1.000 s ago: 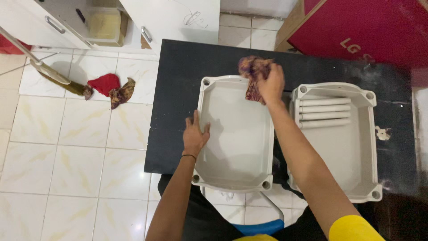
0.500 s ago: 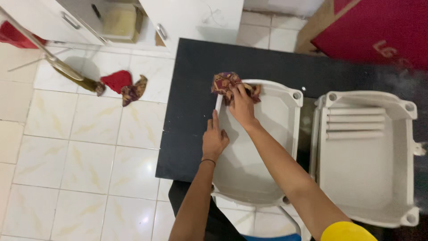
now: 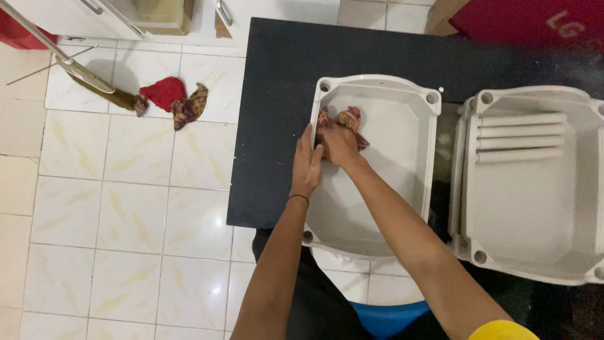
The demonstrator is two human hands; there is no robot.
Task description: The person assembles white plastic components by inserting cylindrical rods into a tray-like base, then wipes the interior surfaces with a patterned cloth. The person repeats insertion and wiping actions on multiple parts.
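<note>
Patterned maroon rag [image 3: 343, 123] now down inside white tray [image 3: 415, 189], off its far rim, bunched in right hand [image 3: 340, 148]. Left hand [image 3: 306, 165] flat, open, pressed on tray's left wall. Wiping moved to inner wall.

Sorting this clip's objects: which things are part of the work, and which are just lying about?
In use: patterned rag, left tray, right hand, left hand.
Lying about: right tray, floor rags, broom, black table.
</note>
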